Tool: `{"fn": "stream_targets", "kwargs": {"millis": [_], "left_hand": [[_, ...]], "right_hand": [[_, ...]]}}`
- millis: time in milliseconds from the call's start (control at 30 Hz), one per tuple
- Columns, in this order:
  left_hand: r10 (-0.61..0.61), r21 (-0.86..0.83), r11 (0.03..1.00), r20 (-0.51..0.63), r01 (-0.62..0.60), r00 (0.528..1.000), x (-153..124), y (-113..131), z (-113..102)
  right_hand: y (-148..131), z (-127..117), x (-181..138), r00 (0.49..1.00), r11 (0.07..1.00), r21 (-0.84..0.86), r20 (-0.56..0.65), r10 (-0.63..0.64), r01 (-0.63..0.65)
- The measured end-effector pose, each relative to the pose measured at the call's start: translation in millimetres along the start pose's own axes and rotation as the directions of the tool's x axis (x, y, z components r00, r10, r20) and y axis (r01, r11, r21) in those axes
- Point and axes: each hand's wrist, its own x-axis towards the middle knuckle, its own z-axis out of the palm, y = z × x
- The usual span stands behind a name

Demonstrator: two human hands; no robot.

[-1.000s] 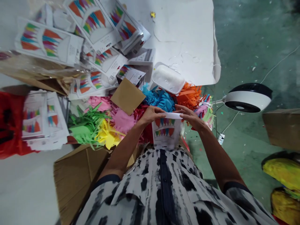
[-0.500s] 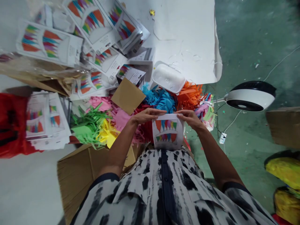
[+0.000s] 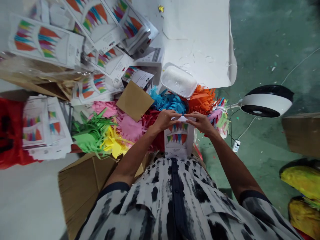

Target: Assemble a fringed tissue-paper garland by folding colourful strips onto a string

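A white printed packaging card (image 3: 176,141) with rows of coloured tassels pictured on it hangs in front of my shirt. At its far edge, my left hand (image 3: 166,120) pinches the left side with fingertips bent inward. My right hand (image 3: 202,123) grips the right side of that edge in the same way. Between the two hands a small strip of white shows, seemingly a bent flap; my fingers partly cover it. Just beyond the hands lie bunches of blue tassel paper (image 3: 170,102) and orange tassel paper (image 3: 202,100). Dark red tassel paper (image 3: 158,140) is left of the card.
Printed tassel packs (image 3: 100,23) are heaped at upper left. Beside the white plastic tray (image 3: 178,81) lies a brown cardboard square (image 3: 135,100). Green tassels (image 3: 91,135) and yellow tassels (image 3: 113,141) lie left. An open carton (image 3: 82,186) stands lower left, a lamp (image 3: 266,101) right.
Both hands have curled in closer together over the card's far edge, the left moving right and slightly away. The card hangs flatter, with more of its lower print showing.
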Motion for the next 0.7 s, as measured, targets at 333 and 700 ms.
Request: {"fn": "stream_targets", "kwargs": {"millis": [333, 700], "left_hand": [[0.075, 0.021, 0.997, 0.076, -0.076, 0.994, 3, -2, 1], [0.043, -0.210, 0.977, 0.050, -0.032, 0.998, 0, 0, -9]], "right_hand": [[2, -12, 1, 0.985, 0.939, -0.307, 0.122, -0.123, 0.155], [-15, -15, -2, 0.962, 0.823, -0.505, 0.211, -0.175, 0.260]]}}
